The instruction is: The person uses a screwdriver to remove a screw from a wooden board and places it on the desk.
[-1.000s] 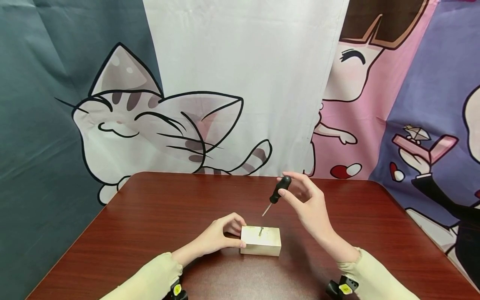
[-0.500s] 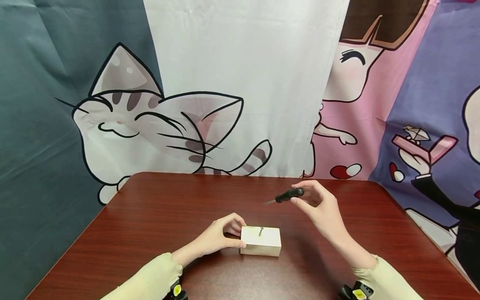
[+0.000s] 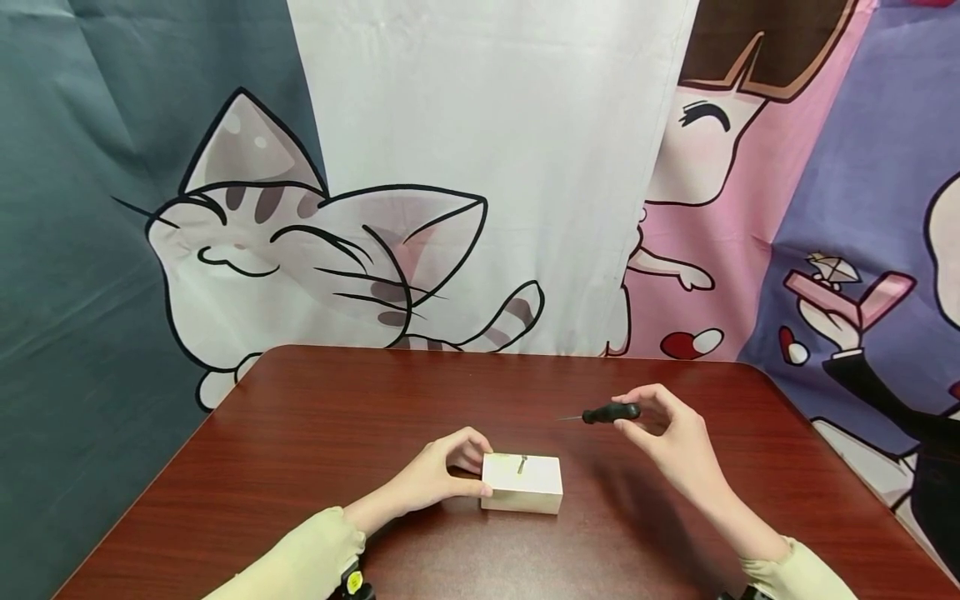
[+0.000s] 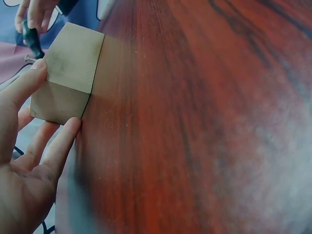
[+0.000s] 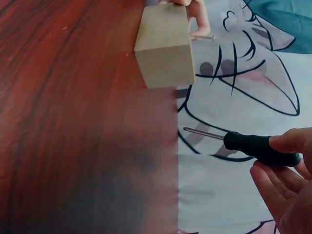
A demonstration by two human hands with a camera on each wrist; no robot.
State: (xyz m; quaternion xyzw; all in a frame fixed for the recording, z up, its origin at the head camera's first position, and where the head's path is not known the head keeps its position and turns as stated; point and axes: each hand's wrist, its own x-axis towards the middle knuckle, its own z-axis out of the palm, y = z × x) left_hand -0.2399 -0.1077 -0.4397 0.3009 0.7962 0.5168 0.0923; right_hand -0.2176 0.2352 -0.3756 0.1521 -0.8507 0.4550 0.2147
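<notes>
A pale wooden block (image 3: 521, 483) lies on the table, and a screw (image 3: 522, 464) stands up out of its top face. My left hand (image 3: 442, 471) grips the block's left end, thumb at the front and fingers behind. To the right, my right hand (image 3: 671, 429) pinches the black handle of a screwdriver (image 3: 611, 413) above the table. The screwdriver lies nearly level, its thin shaft pointing left, apart from the block. In the right wrist view, the screwdriver's metal tip (image 5: 187, 129) shows clearly, and the screw (image 5: 204, 37) sticks out of the block.
The reddish-brown wooden table (image 3: 337, 400) has rounded far corners. Behind it hangs a cloth backdrop (image 3: 487, 108) printed with a cartoon cat and figures. A wrist camera (image 3: 352, 579) sits at the left sleeve.
My right hand has moved right and down, away from the block, and the screwdriver has swung from pointing steeply down to nearly level. My left hand and the block have stayed in place.
</notes>
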